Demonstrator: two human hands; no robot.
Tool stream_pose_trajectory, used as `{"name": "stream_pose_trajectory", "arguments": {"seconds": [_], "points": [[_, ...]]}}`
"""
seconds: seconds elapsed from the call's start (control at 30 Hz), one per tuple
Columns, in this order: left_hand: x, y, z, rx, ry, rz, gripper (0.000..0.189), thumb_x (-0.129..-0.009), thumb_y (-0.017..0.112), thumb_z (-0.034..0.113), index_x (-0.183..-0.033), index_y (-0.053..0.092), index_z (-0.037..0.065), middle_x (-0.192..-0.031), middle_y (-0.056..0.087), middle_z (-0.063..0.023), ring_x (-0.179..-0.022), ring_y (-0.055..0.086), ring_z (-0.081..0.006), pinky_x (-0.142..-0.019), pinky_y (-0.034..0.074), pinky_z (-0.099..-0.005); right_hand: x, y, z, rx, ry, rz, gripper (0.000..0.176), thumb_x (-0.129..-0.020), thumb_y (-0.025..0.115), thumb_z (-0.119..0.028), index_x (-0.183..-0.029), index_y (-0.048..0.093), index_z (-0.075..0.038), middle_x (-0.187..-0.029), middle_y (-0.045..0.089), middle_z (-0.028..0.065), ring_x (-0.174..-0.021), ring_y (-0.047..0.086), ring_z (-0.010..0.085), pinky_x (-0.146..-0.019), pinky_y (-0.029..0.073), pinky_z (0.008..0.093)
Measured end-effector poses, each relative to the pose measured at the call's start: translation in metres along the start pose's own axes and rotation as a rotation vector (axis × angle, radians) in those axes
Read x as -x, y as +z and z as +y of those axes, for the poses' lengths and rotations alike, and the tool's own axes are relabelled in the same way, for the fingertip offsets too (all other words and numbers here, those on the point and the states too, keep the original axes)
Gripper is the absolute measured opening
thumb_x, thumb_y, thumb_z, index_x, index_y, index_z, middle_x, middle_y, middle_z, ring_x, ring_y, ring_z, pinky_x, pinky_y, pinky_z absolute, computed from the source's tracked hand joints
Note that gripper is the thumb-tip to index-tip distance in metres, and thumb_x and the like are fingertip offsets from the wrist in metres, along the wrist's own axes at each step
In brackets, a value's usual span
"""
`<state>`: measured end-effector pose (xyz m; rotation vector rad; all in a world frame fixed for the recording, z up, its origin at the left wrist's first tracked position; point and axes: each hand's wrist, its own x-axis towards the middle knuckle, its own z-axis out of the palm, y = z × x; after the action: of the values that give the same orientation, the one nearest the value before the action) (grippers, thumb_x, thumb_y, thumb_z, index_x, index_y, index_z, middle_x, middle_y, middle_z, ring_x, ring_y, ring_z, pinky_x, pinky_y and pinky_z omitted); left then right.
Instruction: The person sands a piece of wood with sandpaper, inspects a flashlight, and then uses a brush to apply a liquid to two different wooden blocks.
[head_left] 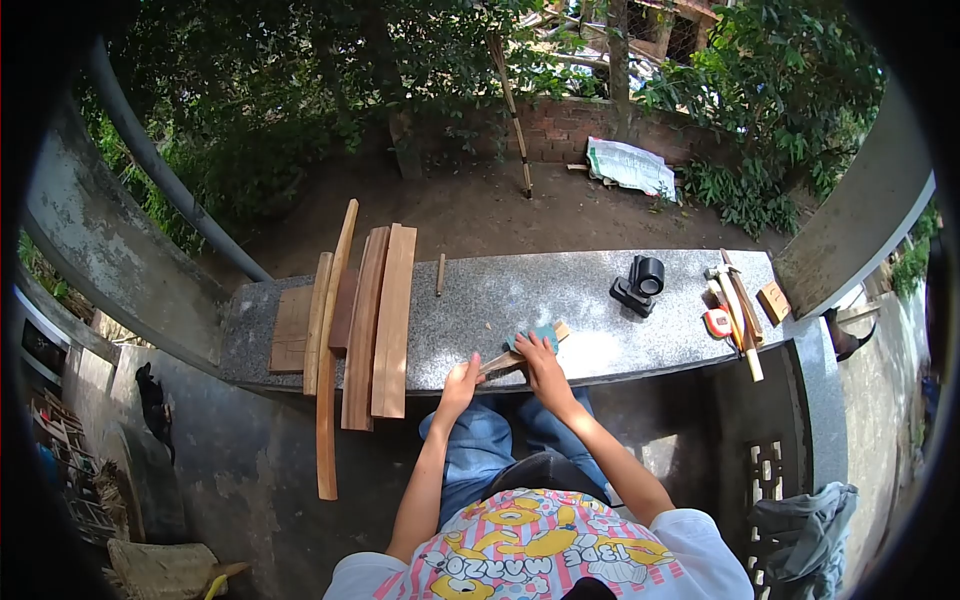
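Observation:
A short wooden piece (503, 363) lies at a slant over the front edge of the speckled stone bench (490, 290). My left hand (462, 383) is closed round its lower left end. Near its upper right end, my right hand (541, 362) presses a blue-green sheet or pad (547, 335) against the wood, with the fingers over it. What the sheet is made of cannot be made out. Part of the wood is hidden under my right hand.
Several wooden boards (394, 320) lie on the bench at left, some past its front edge. A small stick (441, 274), a black device (640, 285), a tape measure (718, 322), a hammer (724, 272) and a wooden block (773, 302) lie farther right.

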<state>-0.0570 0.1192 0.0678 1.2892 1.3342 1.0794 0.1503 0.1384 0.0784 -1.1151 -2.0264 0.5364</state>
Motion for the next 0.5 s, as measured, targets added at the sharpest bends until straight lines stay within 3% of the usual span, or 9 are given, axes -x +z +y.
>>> {"name": "stream_pose_trajectory", "arguments": {"seconds": [0.13,0.27,0.33,0.5], "points": [[0.001,0.006,-0.001,0.204,0.021,0.063,0.059,-0.102,0.043,0.047,-0.072,0.055,-0.003,-0.068,0.054,-0.0014,-0.067,0.052,-0.0093,-0.066,0.046,-0.0273,-0.001,0.005,-0.029,-0.081,-0.091,-0.128,0.043,-0.089,0.047,0.007,-0.13,0.05,-0.004,-0.142,0.05,0.0123,-0.137,0.039,0.0347,-0.115,0.025,0.05],[-0.002,-0.003,-0.016,-0.118,-0.021,0.006,0.063,-0.101,0.041,0.05,-0.073,0.057,-0.004,-0.066,0.059,-0.0086,-0.067,0.057,-0.0131,-0.064,0.045,-0.032,-0.004,-0.015,0.012,0.0,-0.022,-0.05,0.038,-0.09,0.046,0.006,-0.126,0.052,-0.003,-0.137,0.053,0.0138,-0.134,0.043,0.0342,-0.114,0.028,0.0485],[0.0,0.001,-0.006,-0.2,0.014,0.049,0.065,-0.1,0.04,0.051,-0.073,0.057,-0.006,-0.065,0.059,-0.0135,-0.066,0.058,-0.0167,-0.063,0.044,-0.0343,-0.005,-0.024,0.036,0.05,0.025,0.018,0.046,-0.082,0.048,0.012,-0.126,0.052,-0.001,-0.137,0.053,0.0147,-0.134,0.042,0.0348,-0.114,0.029,0.049],[0.0,0.001,-0.003,-0.208,0.007,0.02,0.062,-0.101,0.04,0.047,-0.074,0.057,-0.006,-0.067,0.058,-0.0155,-0.065,0.059,-0.0198,-0.063,0.044,-0.0349,-0.002,-0.005,0.013,0.02,-0.029,-0.038,0.048,-0.081,0.047,0.012,-0.126,0.051,-0.002,-0.136,0.052,0.0162,-0.134,0.04,0.0388,-0.115,0.024,0.053]]}}
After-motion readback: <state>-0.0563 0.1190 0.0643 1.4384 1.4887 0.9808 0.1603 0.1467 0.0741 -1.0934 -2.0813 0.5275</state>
